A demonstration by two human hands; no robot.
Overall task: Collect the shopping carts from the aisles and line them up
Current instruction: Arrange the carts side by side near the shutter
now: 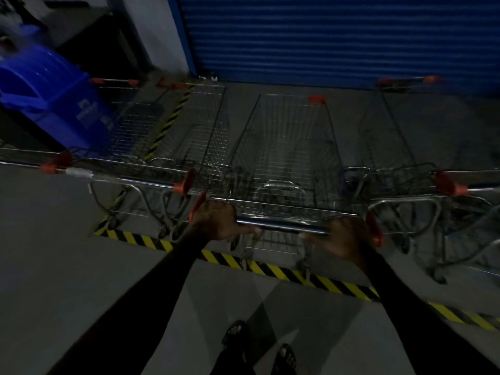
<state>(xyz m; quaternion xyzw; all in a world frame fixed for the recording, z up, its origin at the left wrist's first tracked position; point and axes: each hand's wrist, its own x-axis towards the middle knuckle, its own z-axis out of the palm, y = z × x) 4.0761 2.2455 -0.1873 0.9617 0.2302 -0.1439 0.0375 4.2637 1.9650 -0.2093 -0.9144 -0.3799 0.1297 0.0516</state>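
A wire shopping cart (284,147) stands straight ahead of me, its basket pointing at the blue shutter. My left hand (216,220) grips the left end of its handle bar (281,226). My right hand (343,236) grips the right end, beside the orange end cap. Two more carts (167,136) stand side by side on the left, and another cart (400,139) stands on the right. All of them face the same way in a row. The scene is dim.
A blue rolling shutter (338,36) closes off the far side. A blue plastic bin (51,96) stands at the left behind the carts. Yellow-black hazard tape (284,274) marks the floor under the cart handles. My sandalled feet (259,347) stand on grey floor.
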